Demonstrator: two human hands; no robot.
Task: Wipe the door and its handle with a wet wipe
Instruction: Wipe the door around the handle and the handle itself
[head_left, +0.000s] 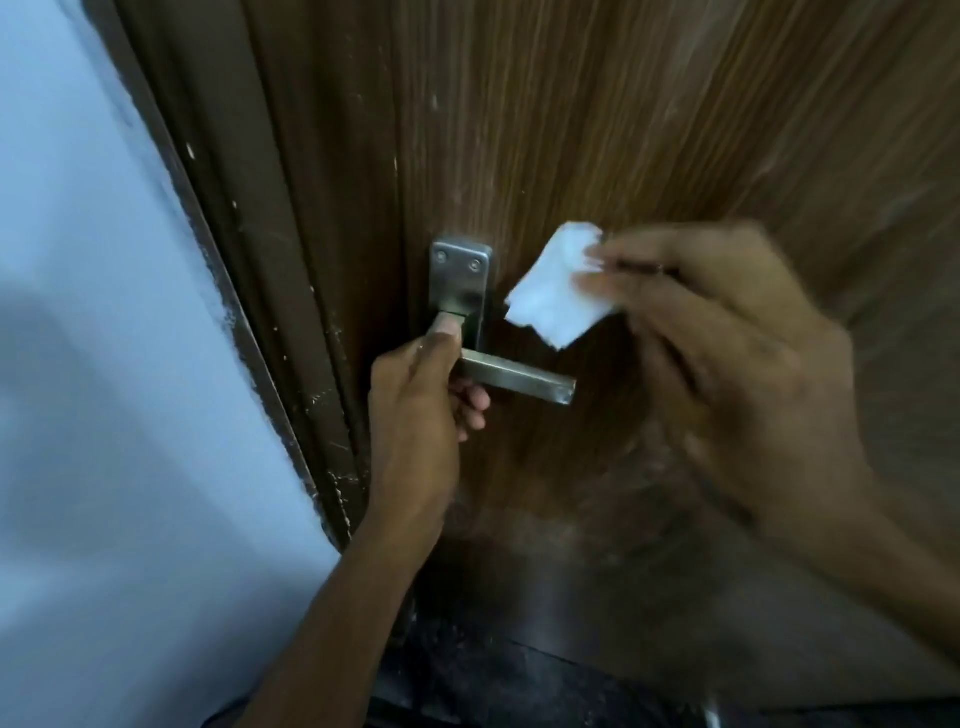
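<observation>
A brown wood-grain door (597, 130) fills the view. Its steel lever handle (524, 382) sticks out to the right from a steel backplate (460, 275). My left hand (421, 400) grips the lever near its pivot, thumb on top against the plate. My right hand (727, 353) is blurred, to the right of the handle, and pinches a small white wet wipe (556, 291) by its right edge. The wipe hangs just right of the backplate and above the lever's free end; I cannot tell whether it touches the door.
The dark brown door frame (270, 249) runs down the left side, with chipped paint. A pale blue wall (93, 364) lies left of it. Dark floor (519, 691) shows at the bottom.
</observation>
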